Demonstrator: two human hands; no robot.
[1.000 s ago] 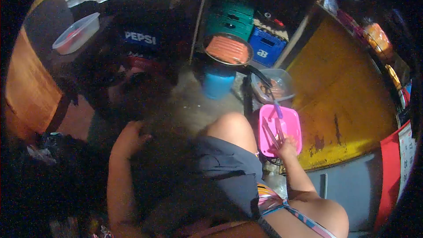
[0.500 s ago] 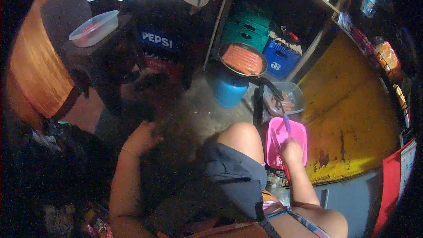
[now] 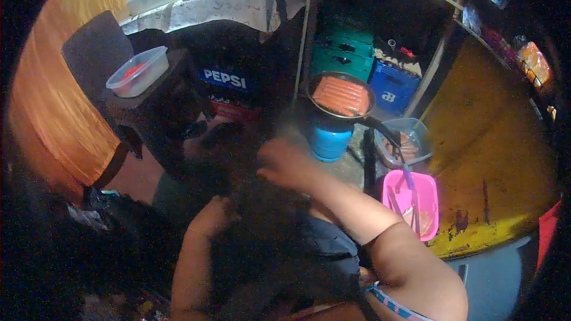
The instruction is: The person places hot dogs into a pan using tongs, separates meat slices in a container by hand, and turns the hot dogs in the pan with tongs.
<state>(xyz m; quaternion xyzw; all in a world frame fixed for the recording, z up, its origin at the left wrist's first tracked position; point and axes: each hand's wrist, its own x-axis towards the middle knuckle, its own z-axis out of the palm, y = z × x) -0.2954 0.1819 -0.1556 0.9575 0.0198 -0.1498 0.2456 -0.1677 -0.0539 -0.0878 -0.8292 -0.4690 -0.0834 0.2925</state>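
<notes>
My right hand (image 3: 286, 163) is raised in front of my body, partly smeared by motion and shadow; whether it holds anything cannot be made out. Lower and to the left, my left hand (image 3: 217, 217) has its fingers in the dark, so their grip is hidden. To the right of my knee, a pink plastic tub (image 3: 433, 205) has a purple-handled utensil like tongs (image 3: 408, 178) leaning in it. Red sausages (image 3: 341, 96) lie side by side in a black frying pan (image 3: 321, 104), set on top of a blue gas cylinder (image 3: 331, 142).
A clear container (image 3: 416, 157) of more sausages stands between pan handle and tub. At left, a clear tub (image 3: 138, 77) with something red sits on a dark chair (image 3: 95, 41). Crates, including a blue one (image 3: 389, 89), stand behind. A yellow-brown panel (image 3: 488, 142) borders the right.
My right hand has left the pink tub and moved up and left, across my body. The utensil stays in the tub. My left hand remains low at left; the view has shifted.
</notes>
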